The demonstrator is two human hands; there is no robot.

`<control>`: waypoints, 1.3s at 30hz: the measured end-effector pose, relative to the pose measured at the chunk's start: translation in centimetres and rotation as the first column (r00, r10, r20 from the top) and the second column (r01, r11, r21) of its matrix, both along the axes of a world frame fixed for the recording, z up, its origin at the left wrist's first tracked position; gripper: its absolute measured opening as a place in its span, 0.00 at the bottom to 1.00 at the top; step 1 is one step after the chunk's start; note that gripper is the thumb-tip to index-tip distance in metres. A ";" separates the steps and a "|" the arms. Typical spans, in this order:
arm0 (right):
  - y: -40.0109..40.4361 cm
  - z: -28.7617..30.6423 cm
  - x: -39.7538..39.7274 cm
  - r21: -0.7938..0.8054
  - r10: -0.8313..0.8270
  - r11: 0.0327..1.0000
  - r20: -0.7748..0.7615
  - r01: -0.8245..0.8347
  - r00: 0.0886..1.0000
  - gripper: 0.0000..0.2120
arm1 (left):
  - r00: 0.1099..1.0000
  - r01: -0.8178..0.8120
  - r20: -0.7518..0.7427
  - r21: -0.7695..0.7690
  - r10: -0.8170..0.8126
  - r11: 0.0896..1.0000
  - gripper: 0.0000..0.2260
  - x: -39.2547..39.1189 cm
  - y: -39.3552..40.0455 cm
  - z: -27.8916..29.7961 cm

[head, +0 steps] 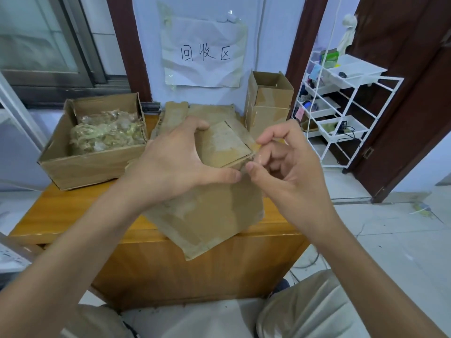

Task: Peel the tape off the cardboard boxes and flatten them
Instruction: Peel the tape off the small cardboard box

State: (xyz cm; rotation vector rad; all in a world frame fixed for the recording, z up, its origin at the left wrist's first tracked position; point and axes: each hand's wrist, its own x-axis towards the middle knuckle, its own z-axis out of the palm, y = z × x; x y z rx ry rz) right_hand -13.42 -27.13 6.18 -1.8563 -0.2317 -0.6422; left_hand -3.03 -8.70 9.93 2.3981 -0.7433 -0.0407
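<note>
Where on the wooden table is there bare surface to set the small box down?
Bare wood on the table shows along the front-left edge, before the open box of tape scraps, and in a thin strip at front right. The middle and back are crowded with flattened cardboard and an upright box.

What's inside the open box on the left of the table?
The open box holds a heap of crumpled clear and yellowish tape, filling most of it. Whatever lies beneath the heap, and the box's floor, is covered.

Wooden cabinet point(73, 211), white rack point(351, 106)
</note>
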 end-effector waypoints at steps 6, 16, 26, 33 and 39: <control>-2.7 2.7 0.7 0.004 0.120 0.993 -0.128 -0.121 0.984 0.15 | 0.976 0.025 -0.207 -0.181 -0.063 0.983 0.54 1.5 0.6 0.2; 0.4 0.7 0.1 -0.217 -0.180 0.958 0.050 0.186 0.982 0.08 | 0.972 0.027 -0.219 -0.276 -0.090 0.961 0.53 1.5 1.0 -0.2; -3.0 2.6 -0.5 -0.053 -0.063 0.997 -0.008 0.062 0.998 0.07 | 0.998 0.053 -0.020 -0.136 -0.057 0.989 0.52 -0.9 2.1 -0.2; -1.8 1.2 -1.5 -0.064 0.013 0.998 -0.158 -0.024 0.987 0.21 | 0.924 0.055 0.380 -0.038 -0.037 0.998 0.52 -2.7 1.2 -1.6; -1.0 0.1 -1.3 -0.036 -0.146 0.989 -0.118 0.143 0.982 0.06 | 0.851 0.059 0.521 0.030 -0.066 0.998 0.51 -3.2 0.8 -3.1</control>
